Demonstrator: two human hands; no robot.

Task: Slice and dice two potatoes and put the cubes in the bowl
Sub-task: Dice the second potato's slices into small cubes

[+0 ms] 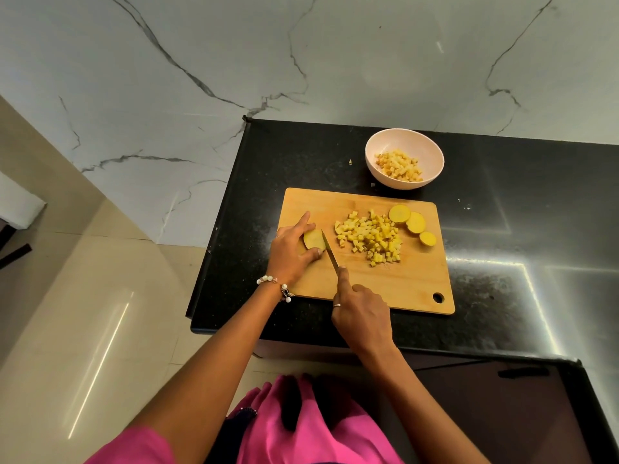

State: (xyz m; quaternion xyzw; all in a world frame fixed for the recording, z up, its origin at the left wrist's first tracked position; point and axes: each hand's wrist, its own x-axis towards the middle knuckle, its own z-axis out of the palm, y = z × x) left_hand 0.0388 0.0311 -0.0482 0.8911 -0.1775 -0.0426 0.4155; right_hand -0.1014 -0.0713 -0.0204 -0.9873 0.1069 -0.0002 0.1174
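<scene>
- right hand curled round the knife handle, index finger laid along the spine; blade running forward and slightly left from the grip, edge down beside the potato piece.
- left hand just left of the blade, pinching the potato piece between thumb and curled fingers, index finger stretched forward past it.
- potato piece touching the blade's left face; long axis across the blade line, cut face toward the knife. next slice judged to come off that end, so fingertips best kept clear of the edge.
- right of the blade: heap of cubes on the cutting board, not yet moved.
- beyond the heap, further right: three round slices, not yet diced.
- ahead of both hands, off the board: bowl on the black counter, already holding cubes; right hand nearer to it.
</scene>
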